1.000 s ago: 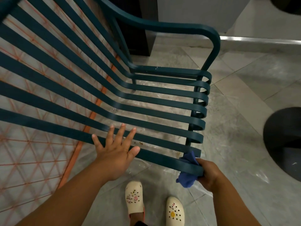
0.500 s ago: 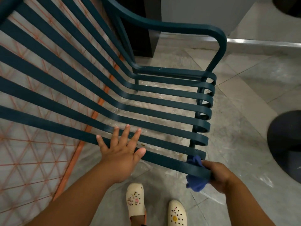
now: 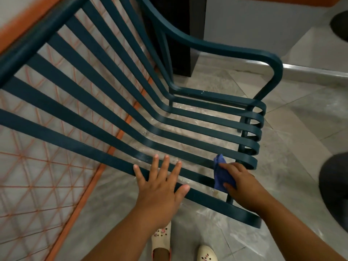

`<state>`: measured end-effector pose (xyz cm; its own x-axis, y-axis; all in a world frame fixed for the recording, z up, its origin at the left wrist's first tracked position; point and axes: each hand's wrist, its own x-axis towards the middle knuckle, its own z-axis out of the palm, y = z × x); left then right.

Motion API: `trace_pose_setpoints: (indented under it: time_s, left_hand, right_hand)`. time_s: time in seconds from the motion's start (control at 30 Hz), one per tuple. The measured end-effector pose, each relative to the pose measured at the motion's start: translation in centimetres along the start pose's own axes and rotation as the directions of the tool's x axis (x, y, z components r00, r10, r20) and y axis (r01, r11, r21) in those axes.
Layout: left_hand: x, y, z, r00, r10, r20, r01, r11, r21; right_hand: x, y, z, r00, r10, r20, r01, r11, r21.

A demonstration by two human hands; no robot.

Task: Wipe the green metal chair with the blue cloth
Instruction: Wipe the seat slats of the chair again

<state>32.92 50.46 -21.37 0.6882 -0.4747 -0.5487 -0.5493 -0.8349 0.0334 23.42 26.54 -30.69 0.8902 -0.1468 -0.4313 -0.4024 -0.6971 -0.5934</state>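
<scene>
The green metal chair (image 3: 188,129) fills the view, its long slats running from the backrest at upper left down to the curled front edge at right. My left hand (image 3: 160,187) lies flat with fingers spread on the nearest seat slats. Over the second and third slats from me, close to the front edge, my right hand (image 3: 243,185) presses the bunched blue cloth (image 3: 220,174). Part of the cloth is hidden under my fingers.
Grey floor tiles lie under and around the chair. An orange-lined patterned panel (image 3: 37,166) stands behind the backrest at left. A dark post (image 3: 180,34) rises behind the armrest. A black round base (image 3: 335,185) sits at the right edge. My feet in cream clogs (image 3: 162,240) stand below.
My right hand with the cloth has left the front curl of the nearest slat and moved up and inward onto the slats beyond it. My left hand stays flat on the seat.
</scene>
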Motion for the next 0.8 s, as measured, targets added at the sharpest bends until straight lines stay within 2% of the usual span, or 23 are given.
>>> trace_pose_setpoints:
  time_s: [0.07,0.13,0.17,0.27,0.37,0.4,0.43,0.47,0.53,0.67,0.8]
  left_hand:
    - [-0.1,-0.2,0.1,0.999,0.016,-0.046,-0.017,1.0,-0.001]
    - [0.1,-0.7,0.1,0.993,0.015,-0.114,-0.015,1.0,-0.003]
    - [0.3,-1.2,-0.1,0.986,0.0,-0.167,-0.001,1.0,-0.003]
    - [1.4,-4.0,-1.9,0.921,-0.056,-0.386,0.056,0.998,-0.01]
    - [2.7,-8.3,-4.9,0.808,-0.093,-0.582,0.132,0.991,0.025]
    - [3.1,-9.6,-5.7,0.766,-0.089,-0.636,0.149,0.988,0.042]
    - [3.3,-11.1,-6.5,0.731,-0.085,-0.677,0.166,0.984,0.056]
    - [3.5,-12.3,-7.0,0.708,-0.086,-0.701,0.185,0.981,0.066]
    - [3.6,-14.1,-7.8,0.693,-0.112,-0.712,0.231,0.97,0.072]
    - [4.2,-15.0,-7.6,0.662,-0.138,-0.737,0.297,0.951,0.088]
    - [4.7,-15.2,-6.9,0.607,-0.157,-0.779,0.314,0.948,0.053]
  right_hand:
    - [1.0,0.6,1.0,0.995,-0.031,0.094,0.046,0.987,-0.155]
    - [1.5,1.0,1.4,0.985,-0.114,0.131,0.159,0.896,-0.415]
    - [1.7,1.2,1.5,0.986,-0.111,0.126,0.161,0.844,-0.512]
    - [2.3,2.0,2.0,0.99,-0.035,0.136,0.107,0.82,-0.562]
    - [3.3,0.5,1.8,0.965,0.021,0.26,0.105,0.881,-0.461]
    - [3.9,0.1,1.8,0.964,0.034,0.263,0.072,0.921,-0.383]
    - [4.5,-0.5,1.9,0.957,0.108,0.27,-0.031,0.961,-0.275]
    - [5.1,-1.4,1.7,0.932,0.16,0.326,-0.088,0.97,-0.225]
    - [6.3,-3.5,1.9,0.875,0.266,0.404,-0.267,0.962,-0.056]
    - [10.1,-9.0,4.4,0.846,0.271,0.459,-0.411,0.88,0.238]
    - [14.9,-14.1,7.9,0.833,0.22,0.509,-0.385,0.89,0.245]
